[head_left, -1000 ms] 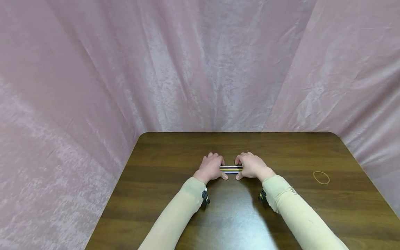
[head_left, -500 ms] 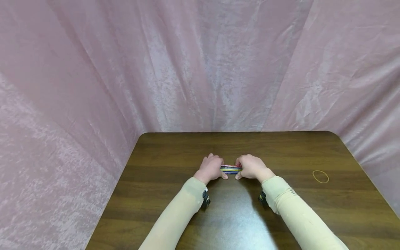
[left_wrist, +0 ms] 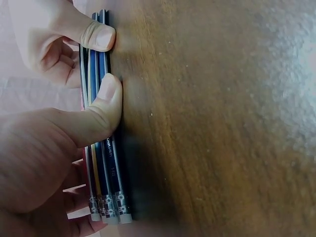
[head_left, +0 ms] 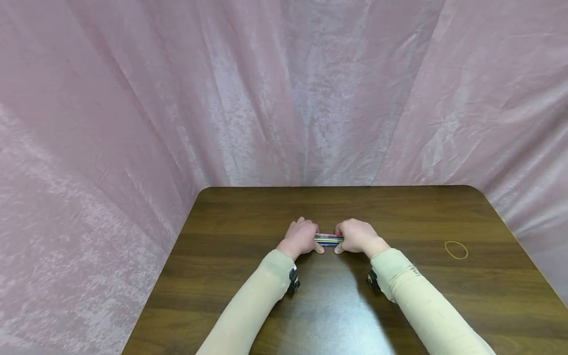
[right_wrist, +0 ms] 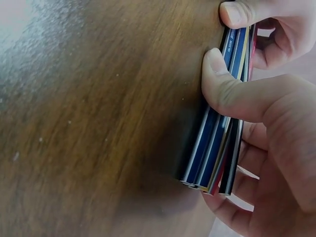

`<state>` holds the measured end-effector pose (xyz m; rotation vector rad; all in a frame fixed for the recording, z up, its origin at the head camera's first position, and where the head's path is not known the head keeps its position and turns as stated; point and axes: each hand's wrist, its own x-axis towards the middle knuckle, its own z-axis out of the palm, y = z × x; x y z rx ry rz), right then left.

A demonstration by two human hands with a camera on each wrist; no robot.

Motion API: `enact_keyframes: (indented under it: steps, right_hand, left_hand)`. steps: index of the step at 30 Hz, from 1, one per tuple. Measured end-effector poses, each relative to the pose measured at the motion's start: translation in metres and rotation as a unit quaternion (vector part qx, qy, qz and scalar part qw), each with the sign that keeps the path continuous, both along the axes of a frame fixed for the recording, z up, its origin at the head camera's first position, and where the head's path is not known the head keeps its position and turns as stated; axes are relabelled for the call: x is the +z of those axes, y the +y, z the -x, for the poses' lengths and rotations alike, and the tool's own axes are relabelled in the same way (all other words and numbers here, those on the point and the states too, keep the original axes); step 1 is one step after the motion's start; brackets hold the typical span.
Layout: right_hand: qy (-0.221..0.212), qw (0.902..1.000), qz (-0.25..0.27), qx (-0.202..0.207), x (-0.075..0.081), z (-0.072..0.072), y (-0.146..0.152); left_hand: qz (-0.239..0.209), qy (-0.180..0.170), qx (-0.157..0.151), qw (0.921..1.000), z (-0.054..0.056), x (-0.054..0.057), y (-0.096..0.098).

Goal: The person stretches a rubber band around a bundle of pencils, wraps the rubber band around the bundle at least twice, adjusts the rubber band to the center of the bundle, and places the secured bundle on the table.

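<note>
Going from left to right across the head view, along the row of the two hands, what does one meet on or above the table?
Left hand, pencil bundle, right hand, thin yellow loop.

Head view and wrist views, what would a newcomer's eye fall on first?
Probably the pencils, a bundle held between the left hand and the right hand near the middle of the table. Next, perhaps, the thin yellow loop lying alone towards the table's right side. Behind it all, the pink curtain fills the head view's upper half.
</note>
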<state>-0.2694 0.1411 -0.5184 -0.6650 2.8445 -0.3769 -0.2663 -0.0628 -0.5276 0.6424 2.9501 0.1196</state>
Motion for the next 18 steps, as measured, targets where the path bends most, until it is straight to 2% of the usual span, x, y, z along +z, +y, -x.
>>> enact_keyframes:
  steps: [5, 18]
  right_hand:
    - [-0.004, 1.0, -0.005, 0.006, -0.0002, -0.0004, -0.0006]
    - [-0.007, 0.9998, -0.011, 0.016, -0.0007, -0.0033, 0.0]
  left_hand:
    - [0.022, -0.001, -0.007, 0.9997, -0.0032, 0.0041, 0.0004]
    - [0.026, 0.013, -0.013, 0.9995, -0.0076, -0.0019, -0.0015]
